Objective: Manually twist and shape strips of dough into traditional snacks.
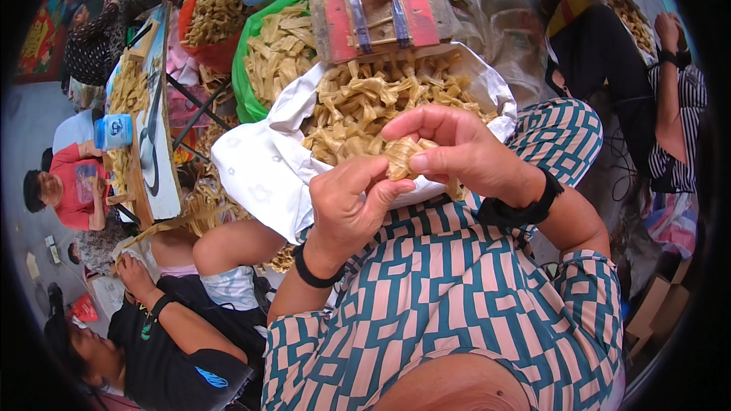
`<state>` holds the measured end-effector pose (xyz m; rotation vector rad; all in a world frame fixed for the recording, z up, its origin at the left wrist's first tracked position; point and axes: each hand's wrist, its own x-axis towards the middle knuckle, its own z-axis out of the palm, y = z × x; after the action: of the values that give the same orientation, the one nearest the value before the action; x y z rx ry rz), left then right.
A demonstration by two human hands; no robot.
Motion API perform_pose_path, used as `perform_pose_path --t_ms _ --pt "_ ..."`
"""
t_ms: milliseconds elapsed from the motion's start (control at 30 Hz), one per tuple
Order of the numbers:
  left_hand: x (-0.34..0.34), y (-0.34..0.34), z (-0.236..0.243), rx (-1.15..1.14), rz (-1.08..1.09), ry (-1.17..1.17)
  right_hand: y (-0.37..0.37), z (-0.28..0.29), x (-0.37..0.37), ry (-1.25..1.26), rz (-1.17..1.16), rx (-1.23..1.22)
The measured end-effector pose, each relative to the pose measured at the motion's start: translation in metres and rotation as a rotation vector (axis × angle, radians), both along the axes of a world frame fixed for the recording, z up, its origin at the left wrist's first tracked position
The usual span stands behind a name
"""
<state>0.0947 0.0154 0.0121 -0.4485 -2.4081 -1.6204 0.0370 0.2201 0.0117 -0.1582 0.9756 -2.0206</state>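
Between my two hands is a folded, knotted tan strip (400,158), translucent and wrinkled, much like bean curd skin. The fingers and thumb of my left hand (344,202) pinch its left side. My right hand (470,151) grips it from the right with thumb and fingers, and a loose end hangs below. Just beyond my hands, a heap of similar knotted strips (354,106) fills a white bag (263,171) that rests at my lap. My fingers cover part of the held piece.
A red-topped wooden bench (335,4) carrying a blue-taped wooden fixture (373,0) stands beyond the bag. Left of it is a green bag (247,68) of flat strips. A co-worker (183,327) sits close at my left; another person (670,106) is at the right.
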Motion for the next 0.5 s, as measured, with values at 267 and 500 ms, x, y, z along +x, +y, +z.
perform_pose_path --t_ms 267,500 --pt "-0.007 -0.026 -0.002 0.802 0.07 -0.57 0.02 0.024 -0.01 0.393 0.002 0.375" --pt "-0.024 -0.035 -0.02 0.612 -0.028 -0.615 0.024 -0.011 -0.017 1.266 -0.052 0.736"
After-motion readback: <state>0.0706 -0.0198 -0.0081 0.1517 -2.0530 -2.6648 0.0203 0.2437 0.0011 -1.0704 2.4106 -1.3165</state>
